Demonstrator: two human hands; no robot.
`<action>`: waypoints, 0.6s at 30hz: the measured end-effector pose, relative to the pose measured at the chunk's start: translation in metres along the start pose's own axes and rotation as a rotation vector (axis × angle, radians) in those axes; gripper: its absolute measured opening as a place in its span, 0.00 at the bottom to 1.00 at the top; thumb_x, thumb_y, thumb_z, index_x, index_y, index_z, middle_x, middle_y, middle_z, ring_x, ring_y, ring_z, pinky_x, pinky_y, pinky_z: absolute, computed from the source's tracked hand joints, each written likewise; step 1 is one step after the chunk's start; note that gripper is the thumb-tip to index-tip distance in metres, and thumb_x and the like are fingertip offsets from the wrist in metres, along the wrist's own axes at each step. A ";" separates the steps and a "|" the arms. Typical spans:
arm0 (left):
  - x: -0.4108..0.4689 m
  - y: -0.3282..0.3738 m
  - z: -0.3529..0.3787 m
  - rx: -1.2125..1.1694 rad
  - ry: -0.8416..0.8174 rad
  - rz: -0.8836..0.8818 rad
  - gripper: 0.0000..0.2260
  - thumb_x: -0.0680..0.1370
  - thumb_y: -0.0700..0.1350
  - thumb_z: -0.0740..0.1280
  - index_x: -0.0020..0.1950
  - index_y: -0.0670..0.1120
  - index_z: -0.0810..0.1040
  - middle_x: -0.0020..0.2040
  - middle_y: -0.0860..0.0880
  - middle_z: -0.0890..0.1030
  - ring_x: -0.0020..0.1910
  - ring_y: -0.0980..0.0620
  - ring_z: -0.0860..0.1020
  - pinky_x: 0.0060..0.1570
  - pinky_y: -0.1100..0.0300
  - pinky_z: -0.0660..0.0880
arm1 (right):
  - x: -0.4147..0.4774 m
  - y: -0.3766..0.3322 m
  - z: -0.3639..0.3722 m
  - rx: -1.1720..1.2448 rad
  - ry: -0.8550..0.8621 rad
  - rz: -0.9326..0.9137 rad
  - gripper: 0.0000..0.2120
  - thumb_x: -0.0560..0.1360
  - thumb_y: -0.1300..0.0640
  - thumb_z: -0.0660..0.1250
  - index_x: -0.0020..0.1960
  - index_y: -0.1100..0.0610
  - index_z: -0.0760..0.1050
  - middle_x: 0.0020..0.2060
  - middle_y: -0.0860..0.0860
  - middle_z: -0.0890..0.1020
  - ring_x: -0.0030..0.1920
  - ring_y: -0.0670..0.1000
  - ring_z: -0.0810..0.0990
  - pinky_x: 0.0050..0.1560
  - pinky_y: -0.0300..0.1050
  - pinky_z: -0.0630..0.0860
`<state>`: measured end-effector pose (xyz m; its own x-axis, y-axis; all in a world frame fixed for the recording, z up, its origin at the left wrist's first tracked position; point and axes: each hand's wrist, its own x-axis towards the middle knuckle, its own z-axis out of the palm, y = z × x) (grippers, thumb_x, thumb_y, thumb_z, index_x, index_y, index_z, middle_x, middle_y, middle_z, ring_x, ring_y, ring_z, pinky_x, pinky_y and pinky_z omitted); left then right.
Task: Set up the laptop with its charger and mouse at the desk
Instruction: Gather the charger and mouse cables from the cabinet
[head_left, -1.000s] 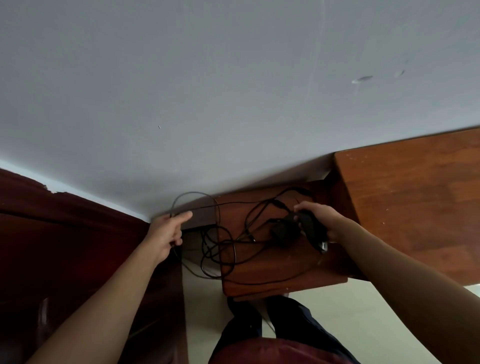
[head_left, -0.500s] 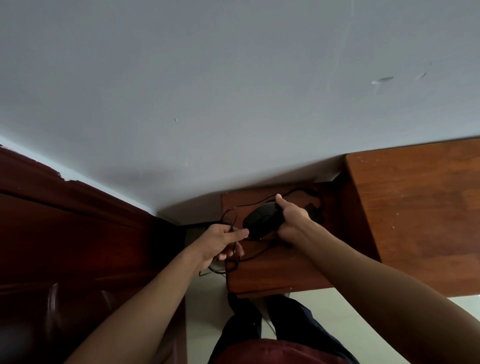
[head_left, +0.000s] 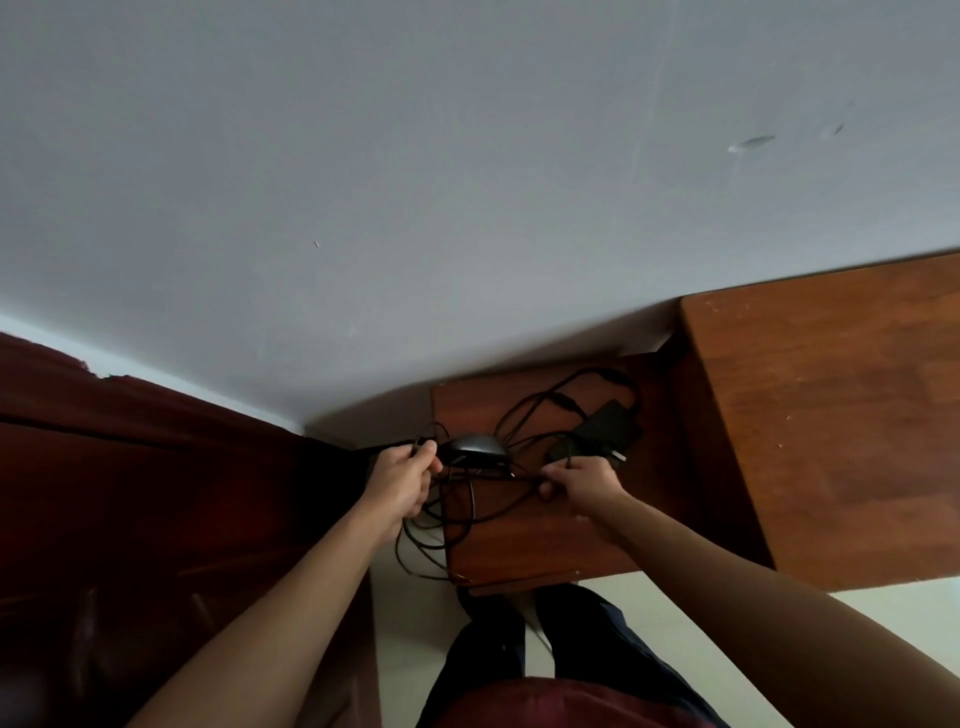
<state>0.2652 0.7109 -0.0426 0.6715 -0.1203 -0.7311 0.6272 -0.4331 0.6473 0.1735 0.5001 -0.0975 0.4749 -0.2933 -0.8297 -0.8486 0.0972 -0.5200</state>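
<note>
**Head view, left to right.** Dark wooden furniture (head_left: 156, 493) is filling the left edge. The left hand (head_left: 402, 475) is pinching a thin black cable just beside the mouse (head_left: 475, 448). The mouse is appearing to rest at the left edge of a low wooden surface (head_left: 545, 540). The tangled cables (head_left: 471, 506) are looping between both hands and hanging off that surface's left edge toward the floor. The right hand (head_left: 587, 480) is gripping a cable strand with curled fingers, just in front of the charger brick (head_left: 608, 428), which is lying near the back right corner. A higher desk surface (head_left: 831, 415) is standing to the right; the laptop is not showing.

**Risk:** pulling the strands apart while they are crossing is likely to tighten the tangle. It could also drag the mouse or brick off the edge.

**Markings:** no brand or label is reading legibly.
</note>
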 end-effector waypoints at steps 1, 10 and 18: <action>0.001 -0.001 -0.002 0.013 0.008 -0.005 0.15 0.83 0.47 0.58 0.39 0.42 0.72 0.23 0.52 0.61 0.19 0.57 0.57 0.20 0.68 0.52 | 0.005 0.004 -0.008 -0.111 0.053 -0.045 0.08 0.79 0.55 0.65 0.42 0.54 0.79 0.31 0.48 0.82 0.27 0.45 0.76 0.26 0.37 0.68; 0.003 -0.025 -0.027 0.015 0.101 -0.086 0.15 0.82 0.47 0.59 0.40 0.41 0.73 0.24 0.51 0.63 0.19 0.57 0.59 0.20 0.65 0.53 | 0.068 -0.010 -0.014 -1.313 0.107 -0.569 0.16 0.79 0.50 0.58 0.65 0.49 0.73 0.66 0.55 0.71 0.68 0.59 0.65 0.62 0.55 0.68; 0.000 -0.072 -0.028 -0.080 0.254 -0.128 0.15 0.81 0.48 0.60 0.39 0.42 0.74 0.23 0.52 0.63 0.17 0.58 0.60 0.19 0.66 0.54 | 0.132 -0.017 0.044 -1.807 -0.222 -0.621 0.67 0.60 0.33 0.75 0.78 0.53 0.32 0.77 0.61 0.39 0.76 0.66 0.40 0.72 0.66 0.52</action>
<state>0.2314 0.7676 -0.0836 0.6557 0.1628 -0.7372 0.7357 -0.3570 0.5755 0.2609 0.5015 -0.2076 0.6532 0.2290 -0.7217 0.2972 -0.9542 -0.0338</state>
